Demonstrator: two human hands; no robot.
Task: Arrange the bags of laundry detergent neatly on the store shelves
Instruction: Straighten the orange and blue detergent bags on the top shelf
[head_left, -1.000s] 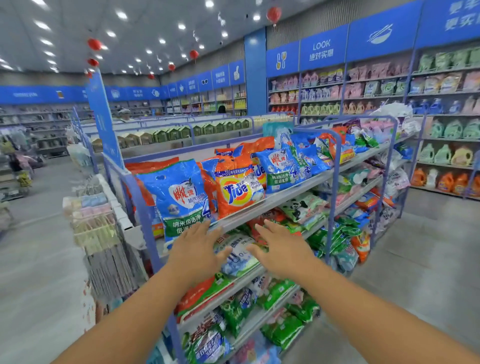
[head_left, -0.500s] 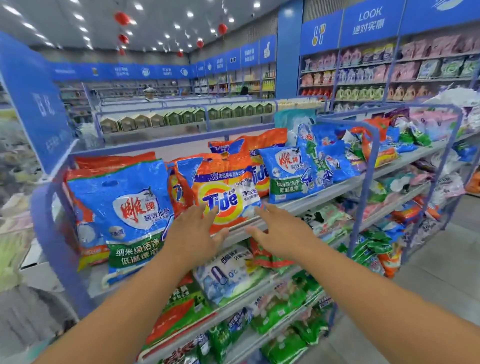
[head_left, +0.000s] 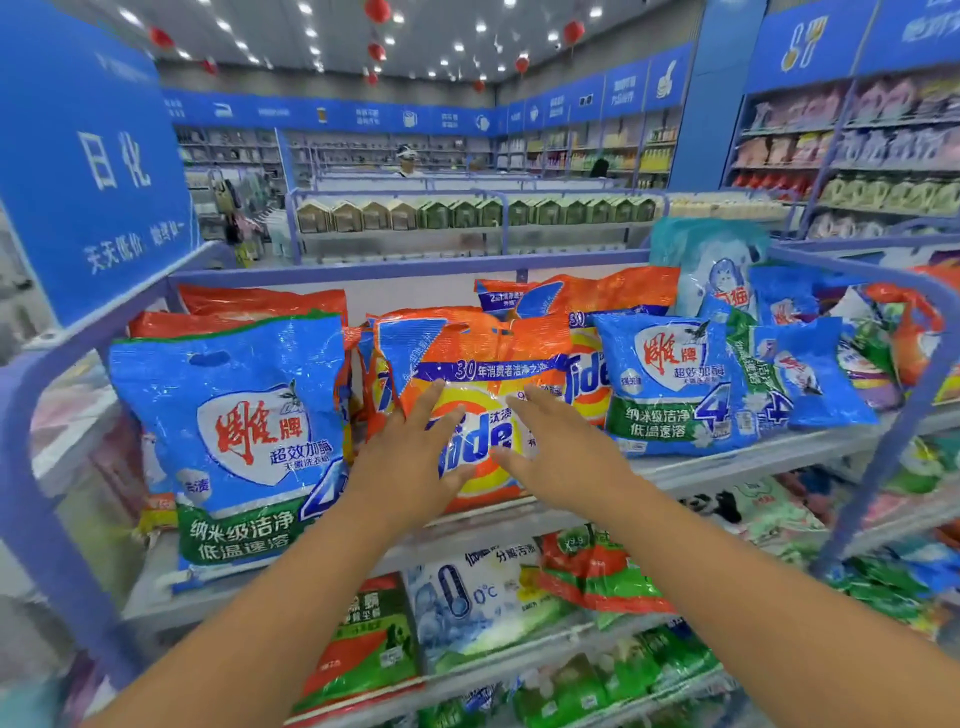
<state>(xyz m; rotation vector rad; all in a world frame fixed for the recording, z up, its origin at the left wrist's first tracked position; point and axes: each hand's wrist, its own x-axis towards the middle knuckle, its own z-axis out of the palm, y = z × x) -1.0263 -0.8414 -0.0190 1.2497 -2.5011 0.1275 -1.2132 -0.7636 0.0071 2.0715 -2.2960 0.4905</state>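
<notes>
Blurred store aisles behind; left hand (head_left: 410, 457) and right hand (head_left: 566, 457), fingers straight, flat over half-hidden orange Tide bag (head_left: 483, 358).

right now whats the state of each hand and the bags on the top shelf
left hand: fingers straight, flat on the Tide bag
right hand: fingers straight, flat on the Tide bag
Tide bag: upright, leaning back, front row
big blue bag: upright, left of the Tide bag
smaller blue bag: leaning, right of the Tide bag
top shelf: stocked, bags uneven
</notes>
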